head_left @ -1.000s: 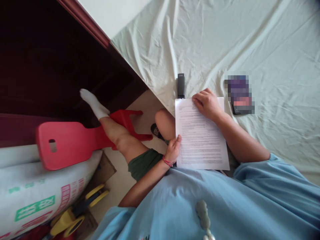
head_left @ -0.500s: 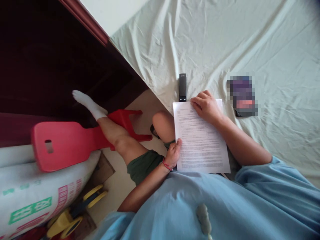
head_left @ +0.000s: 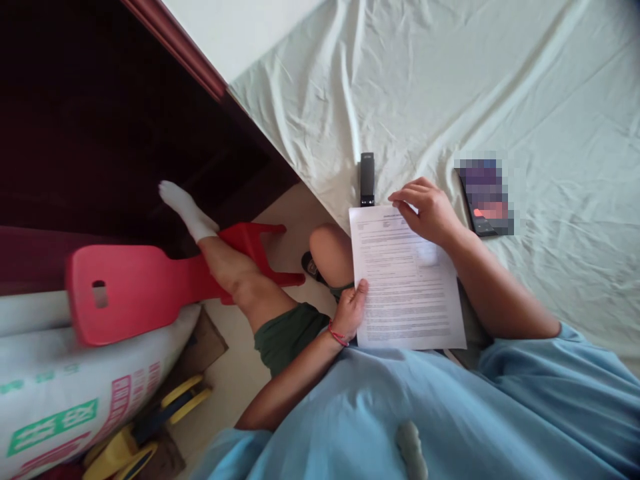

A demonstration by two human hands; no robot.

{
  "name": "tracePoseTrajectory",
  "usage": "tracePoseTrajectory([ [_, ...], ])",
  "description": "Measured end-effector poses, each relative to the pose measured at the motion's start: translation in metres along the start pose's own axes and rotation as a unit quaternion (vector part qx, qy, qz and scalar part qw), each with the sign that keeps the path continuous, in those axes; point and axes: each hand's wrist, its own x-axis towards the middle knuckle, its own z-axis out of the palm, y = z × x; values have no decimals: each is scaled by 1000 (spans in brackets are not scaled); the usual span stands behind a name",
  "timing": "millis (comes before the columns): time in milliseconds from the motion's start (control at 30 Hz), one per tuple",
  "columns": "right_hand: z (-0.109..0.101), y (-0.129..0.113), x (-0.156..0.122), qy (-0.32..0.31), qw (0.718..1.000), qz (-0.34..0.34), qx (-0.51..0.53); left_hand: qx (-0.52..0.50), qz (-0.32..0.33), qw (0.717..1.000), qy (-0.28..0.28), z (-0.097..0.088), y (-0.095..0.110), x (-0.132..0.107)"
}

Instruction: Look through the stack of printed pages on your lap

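A printed paper document (head_left: 405, 293) lies over my lap, its top end reaching the edge of the pale sheet. My left hand (head_left: 351, 310), with a red string at the wrist, grips its left edge, thumb on top. My right hand (head_left: 427, 212) is over the top right part of the page, covering that corner. Its fingers reach forward past the top edge, loosely bent, thumb slightly apart, with nothing visible between them. Just beyond the page's top left stands a slim black stapler (head_left: 367, 177), pointing away from me.
A phone (head_left: 487, 200), partly pixelated, lies on the wrinkled pale bedsheet (head_left: 450, 87) to the right. At left are a red plastic chair (head_left: 125, 287) with my leg across it, a printed white sack (head_left: 115, 373) and a yellow wheeled object (head_left: 120, 447).
My right hand has shifted slightly right, and its fingers have come away from the top edge of the paper. The left hand keeps its hold. The view has moved a little.
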Motion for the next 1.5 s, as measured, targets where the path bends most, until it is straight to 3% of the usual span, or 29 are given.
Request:
tracePoseTrajectory([
  [233, 4, -30, 24, -58, 994, -89, -35, -24, -26, 999, 13, 1, 4, 0],
  [433, 14, -17, 51, -105, 984, -111, -93, -4, -1, 1000, 19, 1, 5, 3],
  [600, 12, -5, 63, -62, 989, -73, -113, 7, 2, 1000, 17, 1, 5, 2],
  [733, 3, -16, 44, -10, 994, -60, -95, -25, -2, 999, 21, 2, 4, 3],
  [800, -5, -23, 23, 2, 995, -23, -97, -18, 0, 999, 33, 1, 3, 5],
  [933, -26, -26, -29, 36, 976, 141, -163, -2, 5, 999, 45, -1, 3, 7],
  [1100, -40, -24, -78, -7, 937, 302, -177, 22, 18, 998, 57, -2, 5, 9],
  [1200, -38, -30, -86, -29, 923, 348, -159, 20, 28, 998, 58, -1, 6, 10],
  [1500, -30, -29, -78, -31, 919, 389, -62, -28, 32, 997, 66, 5, 5, 14],
])
